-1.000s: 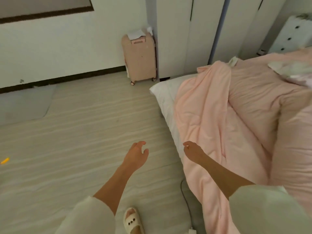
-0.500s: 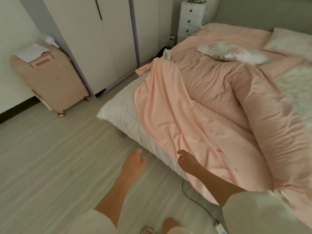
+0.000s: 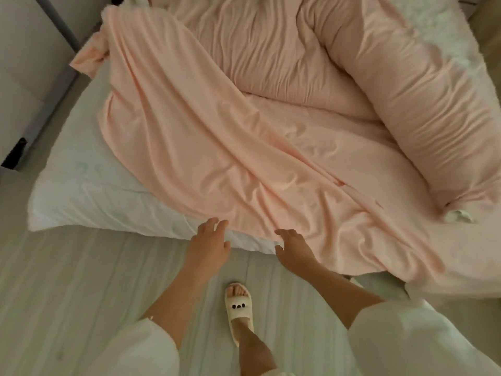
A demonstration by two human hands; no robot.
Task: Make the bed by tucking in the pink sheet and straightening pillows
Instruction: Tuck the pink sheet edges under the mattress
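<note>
The pink sheet (image 3: 217,147) covers most of the white mattress (image 3: 89,191), leaving one corner bare, and runs off the frame's right edge. The rolled pink quilt (image 3: 423,109) is cropped at the top. Whether the right hand's (image 3: 294,249) fingertips touch the sheet's hem cannot be told.

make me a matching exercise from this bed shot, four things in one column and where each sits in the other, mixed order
Things:
1. pink sheet
2. white mattress
3. slipper
4. rolled pink duvet

Places or states:
A. on the floor, worn on a foot between the two arms
B. bunched in a thick curve along the bed's right side
C. bare at the bed's near-left corner
D. draped loose in diagonal folds, edge by both hands

Pairs: 1-D, 2-C, 3-A, 4-B
</note>
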